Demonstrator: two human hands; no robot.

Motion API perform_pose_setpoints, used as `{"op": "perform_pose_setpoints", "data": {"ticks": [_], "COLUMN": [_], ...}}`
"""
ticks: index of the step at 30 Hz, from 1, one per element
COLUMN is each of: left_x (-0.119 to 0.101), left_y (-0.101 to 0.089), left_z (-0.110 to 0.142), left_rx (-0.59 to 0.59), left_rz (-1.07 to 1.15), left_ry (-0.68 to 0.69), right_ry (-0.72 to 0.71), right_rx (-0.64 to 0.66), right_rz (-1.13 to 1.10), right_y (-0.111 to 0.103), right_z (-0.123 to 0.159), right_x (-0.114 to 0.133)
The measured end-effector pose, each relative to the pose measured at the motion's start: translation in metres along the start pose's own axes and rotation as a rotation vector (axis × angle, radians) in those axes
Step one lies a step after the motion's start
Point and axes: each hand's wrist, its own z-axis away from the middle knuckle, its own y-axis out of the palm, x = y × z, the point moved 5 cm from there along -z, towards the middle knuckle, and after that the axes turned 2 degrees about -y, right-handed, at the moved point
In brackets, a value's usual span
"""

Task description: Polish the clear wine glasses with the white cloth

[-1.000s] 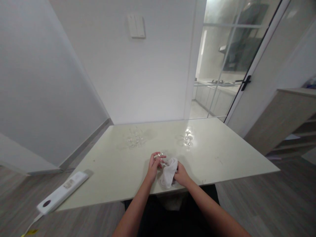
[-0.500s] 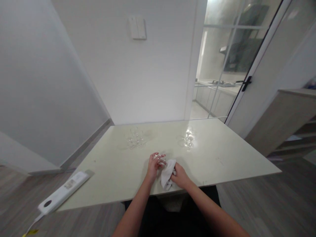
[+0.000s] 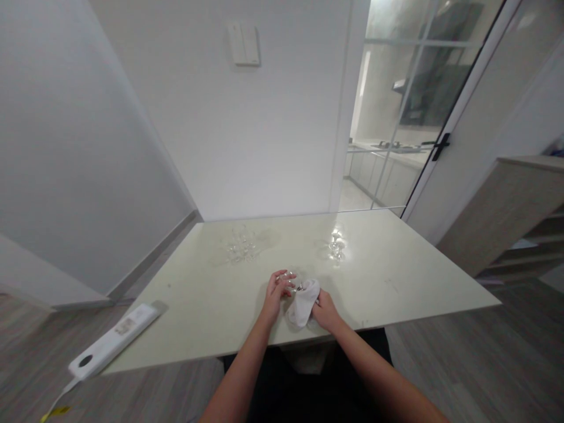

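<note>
Just below the frame's centre, near the front edge of the pale table [image 3: 396,276], the left hand [image 3: 274,294] curls its fingers around a small clear glass [image 3: 291,282] while the right hand [image 3: 325,310] grips a bunched white cloth [image 3: 303,302] pressed against it
</note>
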Motion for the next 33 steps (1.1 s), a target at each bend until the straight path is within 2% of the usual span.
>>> {"op": "perform_pose_setpoints", "data": {"ticks": [10, 33], "left_x": [-0.0013, -0.0053], "left_y": [0.0007, 0.0036], "left_z": [0.0008, 0.0027], "left_rx": [-0.005, -0.064], "left_rz": [-0.015, -0.062], "left_ry": [0.011, -0.001], "right_ry": [0.045, 0.049], "right_rx": [-0.006, 0.015], "right_rz": [-0.011, 0.050], "right_y": [-0.0006, -0.0008], "right_z": [-0.0009, 0.0005], "right_x": [0.0014, 0.0036]}}
